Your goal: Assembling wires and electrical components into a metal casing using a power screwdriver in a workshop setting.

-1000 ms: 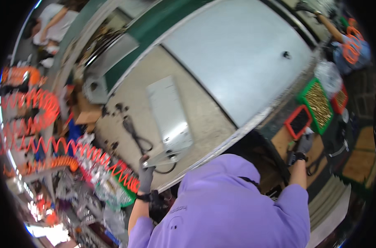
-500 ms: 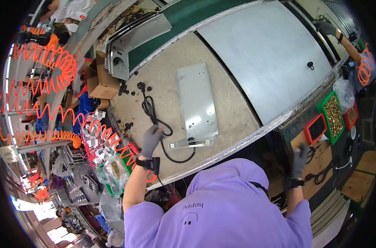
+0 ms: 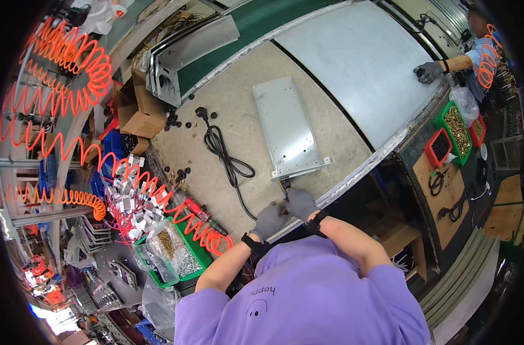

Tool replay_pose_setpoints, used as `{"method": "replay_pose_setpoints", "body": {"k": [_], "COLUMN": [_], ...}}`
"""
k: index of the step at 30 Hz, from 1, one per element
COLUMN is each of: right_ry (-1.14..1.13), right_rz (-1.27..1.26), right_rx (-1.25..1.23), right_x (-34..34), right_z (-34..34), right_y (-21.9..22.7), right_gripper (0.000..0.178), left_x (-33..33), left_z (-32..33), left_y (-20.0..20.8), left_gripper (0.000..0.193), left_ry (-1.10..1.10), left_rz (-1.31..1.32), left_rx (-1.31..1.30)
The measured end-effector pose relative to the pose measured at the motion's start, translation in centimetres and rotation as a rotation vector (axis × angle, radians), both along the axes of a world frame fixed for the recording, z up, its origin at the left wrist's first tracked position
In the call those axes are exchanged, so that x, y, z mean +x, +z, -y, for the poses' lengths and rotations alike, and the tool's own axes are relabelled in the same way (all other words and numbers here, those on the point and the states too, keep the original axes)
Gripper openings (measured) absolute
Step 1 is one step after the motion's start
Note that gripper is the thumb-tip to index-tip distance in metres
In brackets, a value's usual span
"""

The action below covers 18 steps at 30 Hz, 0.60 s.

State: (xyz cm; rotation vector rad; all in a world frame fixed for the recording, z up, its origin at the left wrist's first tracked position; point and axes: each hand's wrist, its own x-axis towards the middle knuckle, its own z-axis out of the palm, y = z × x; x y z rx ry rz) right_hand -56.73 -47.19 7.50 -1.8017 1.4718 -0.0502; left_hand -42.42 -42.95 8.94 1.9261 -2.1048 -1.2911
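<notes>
My left hand, in a grey glove, is closed around the black power cable near the table's front edge. Beside it, my gloved right hand is closed at the cable's end, just below the metal panel. A short dark piece with a bit of yellow shows between the right fingers and the panel's bent edge. My fingers hide exactly what is pinched there. The panel lies flat, its bent flange toward me. Left of it, the cable lies looped, with its black plug at the far end.
Black round caps lie scattered at the left. A red power tool on an orange coiled hose rests by a green bin. A cardboard box stands back left. At right, a co-worker's gloved hand rests on a grey sheet.
My right hand has come from the right-hand bench to beside my left, which moved toward me and right along the cable. The panel has shifted right. A co-worker's hand has reached onto the grey sheet.
</notes>
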Motion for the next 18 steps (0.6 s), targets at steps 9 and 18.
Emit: {"method": "replay_pose_setpoints", "body": {"k": [9,18], "right_ry": [-0.251,-0.068], "right_rz": [0.462,0.960], "right_rx": [0.327,0.461], "right_x": [-2.6,-3.4], "right_z": [-4.9,-4.2], "right_y": [0.9,6.1], "right_gripper": [0.031,0.033], "left_x": [3.1,7.7], "left_z": [-0.3,2.1], "left_y": [-0.6,0.9], "left_gripper": [0.029,0.034], "left_ry": [0.173,-0.383], "left_rz": [-0.321,0.169], "left_rx": [-0.125,-0.523]}}
